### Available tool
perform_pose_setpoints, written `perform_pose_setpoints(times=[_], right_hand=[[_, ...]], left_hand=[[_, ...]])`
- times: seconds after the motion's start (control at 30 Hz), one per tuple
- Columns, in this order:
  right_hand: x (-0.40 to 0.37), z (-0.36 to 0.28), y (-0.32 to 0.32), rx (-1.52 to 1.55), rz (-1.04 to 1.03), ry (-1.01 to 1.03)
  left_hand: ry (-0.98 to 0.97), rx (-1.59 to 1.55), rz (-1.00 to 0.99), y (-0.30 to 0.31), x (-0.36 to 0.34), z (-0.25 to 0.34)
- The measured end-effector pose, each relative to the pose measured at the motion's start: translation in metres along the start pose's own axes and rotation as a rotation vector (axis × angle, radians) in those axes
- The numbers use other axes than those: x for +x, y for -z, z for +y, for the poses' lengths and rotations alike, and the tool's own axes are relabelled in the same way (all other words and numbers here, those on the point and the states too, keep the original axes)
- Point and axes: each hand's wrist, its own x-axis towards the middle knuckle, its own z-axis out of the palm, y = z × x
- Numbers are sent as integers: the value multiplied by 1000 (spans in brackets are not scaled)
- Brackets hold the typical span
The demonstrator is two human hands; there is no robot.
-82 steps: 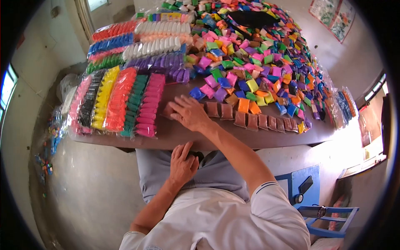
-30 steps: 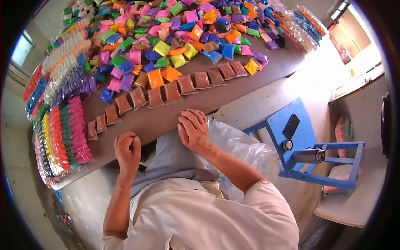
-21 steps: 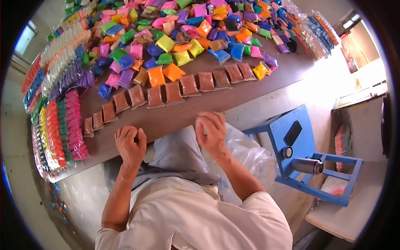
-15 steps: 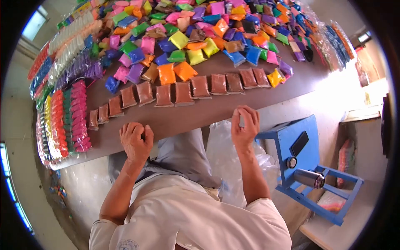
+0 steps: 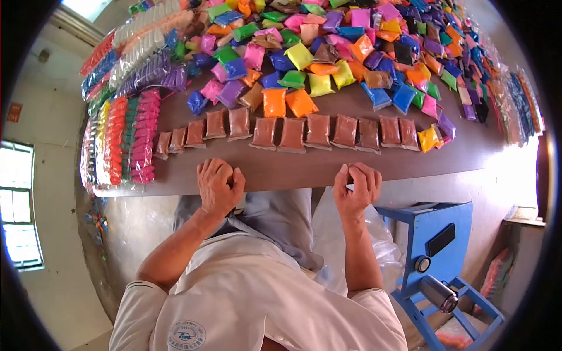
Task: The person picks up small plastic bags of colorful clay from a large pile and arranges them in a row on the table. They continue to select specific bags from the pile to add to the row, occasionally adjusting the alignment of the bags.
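A row of brown packets (image 5: 292,134) lies along the near part of the brown table (image 5: 281,169). My left hand (image 5: 220,186) rests by the table's front edge, below the left part of the row, its fingers curled in. Over the same edge, further right, my right hand (image 5: 357,186) has its fingers curled, with the thumb raised beside them. Neither hand touches a packet, and what either might hold inside the fingers is hidden. Two orange packets (image 5: 274,103) lie just behind the row, and a yellow packet (image 5: 430,138) is at its right end.
A large pile of colourful packets (image 5: 322,52) covers the back. Bundled packets (image 5: 143,137) stand at the left, wrapped bundles (image 5: 521,108) at the far right. A blue stool (image 5: 436,234) beside me bears a phone (image 5: 441,240) and a metal flask (image 5: 438,293). Clear plastic (image 5: 380,240) hangs below the table.
The camera view has shifted, so the table and packets appear further right. The fingers of my right hand have curled in more. My left hand remains curled near the edge.
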Motion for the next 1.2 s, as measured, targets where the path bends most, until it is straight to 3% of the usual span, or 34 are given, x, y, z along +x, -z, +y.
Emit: perform_pose_setpoints(times=[0.23, 0.53, 0.63, 0.93, 1.03, 1.1, 1.2], right_hand=[[2, -3, 1, -27, -7, -12], [3, -8, 1, -119, -27, -8], [6, -8, 3, -121, -39, -19], [13, -16, 7, -40, -8, -94], [17, -15, 9, -48, -42, -85], [18, -11, 5, -9, 57, -250], [30, -11, 10, 14, 67, -330]], left_hand=[[-3, -25, -125, 3, 17, 3], [-59, -49, -61, 0, 20, 1], [-123, -46, -138, -1, 19, 2], [-502, -440, -428, -24, 49, 77], [-634, -515, -409, -38, 50, 89], [-674, -533, -404, -42, 50, 87], [-756, -568, -442, -42, 49, 81]])
